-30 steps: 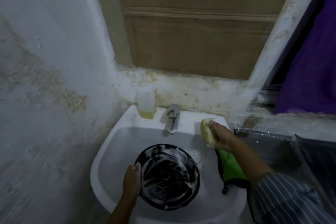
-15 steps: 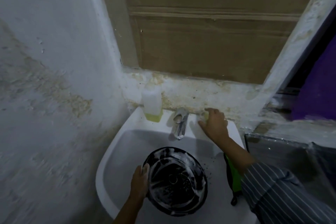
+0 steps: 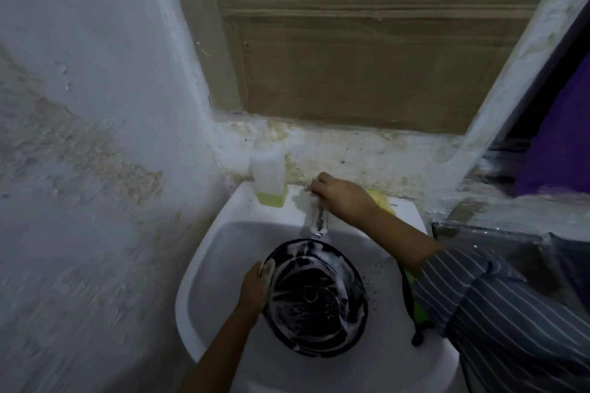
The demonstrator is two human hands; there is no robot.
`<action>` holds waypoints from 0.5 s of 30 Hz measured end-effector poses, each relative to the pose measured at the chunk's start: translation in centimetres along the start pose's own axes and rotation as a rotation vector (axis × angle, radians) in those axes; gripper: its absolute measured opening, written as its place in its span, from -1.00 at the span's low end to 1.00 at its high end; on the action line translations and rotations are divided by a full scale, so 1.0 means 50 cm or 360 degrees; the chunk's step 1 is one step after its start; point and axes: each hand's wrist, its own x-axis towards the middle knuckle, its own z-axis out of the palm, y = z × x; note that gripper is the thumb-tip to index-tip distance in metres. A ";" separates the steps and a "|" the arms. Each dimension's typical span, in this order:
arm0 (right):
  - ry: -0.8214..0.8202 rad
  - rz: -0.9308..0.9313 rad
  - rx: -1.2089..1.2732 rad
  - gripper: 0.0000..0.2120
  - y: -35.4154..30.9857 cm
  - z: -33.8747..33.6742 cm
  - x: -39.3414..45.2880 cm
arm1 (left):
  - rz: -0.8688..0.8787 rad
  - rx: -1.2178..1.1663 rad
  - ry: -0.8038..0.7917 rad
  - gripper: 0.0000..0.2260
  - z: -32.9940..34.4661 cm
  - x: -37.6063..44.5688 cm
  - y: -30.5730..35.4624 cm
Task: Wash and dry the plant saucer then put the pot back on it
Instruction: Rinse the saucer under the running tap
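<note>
The left hand (image 3: 255, 285) gripped the left rim of the soapy black saucer (image 3: 316, 297), thumb hooked over the edge, inside the white sink (image 3: 204, 265). Beyond it, the right hand (image 3: 340, 196) curled its fingers over the tap (image 3: 317, 218); a yellow sponge (image 3: 381, 198) lay just behind that hand.

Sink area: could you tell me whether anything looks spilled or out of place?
Dark specks dot the white sink right of the soapy saucer, probably soil. A green cloth droops over the rim.
</note>
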 end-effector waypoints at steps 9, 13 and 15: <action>0.0026 0.0308 0.0659 -0.52 0.029 -0.015 -0.018 | 0.0137 0.0089 -0.0288 -0.71 0.013 0.028 -0.001; 0.0617 0.0852 0.1122 -0.87 -0.014 0.076 -0.157 | 0.0123 0.0092 -0.0307 -0.70 0.029 0.051 -0.004; 0.0451 0.1176 0.1012 -0.91 -0.030 0.147 -0.221 | 0.0138 0.0080 -0.0350 -0.75 0.036 0.062 0.000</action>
